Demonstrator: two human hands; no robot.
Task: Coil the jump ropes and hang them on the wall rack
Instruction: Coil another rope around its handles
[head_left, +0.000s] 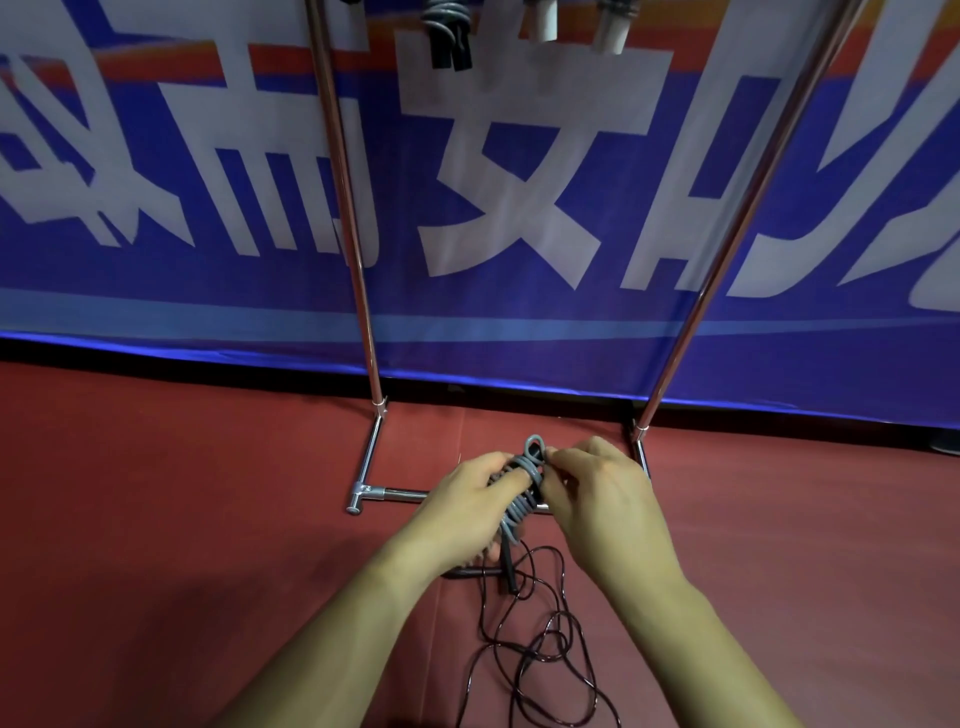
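Note:
A coiled grey jump rope (521, 506) with black handles sits between my hands, low in the middle of the view. My left hand (470, 501) grips the bundle from the left. My right hand (587, 493) pinches a small grey loop at the top of the bundle. A black handle hangs down below the coil. A thin black jump rope (540, 649) lies in a loose tangle on the red floor beneath my arms. At the top edge, a coiled grey rope (445, 31) and white handles (540, 21) hang from the rack.
The chrome rack stands ahead, with a left pole (343, 197), a right pole (727, 223) and a floor bar (384, 492). A blue banner (519, 208) with white characters hangs behind it. Red floor (156, 519) spreads to both sides.

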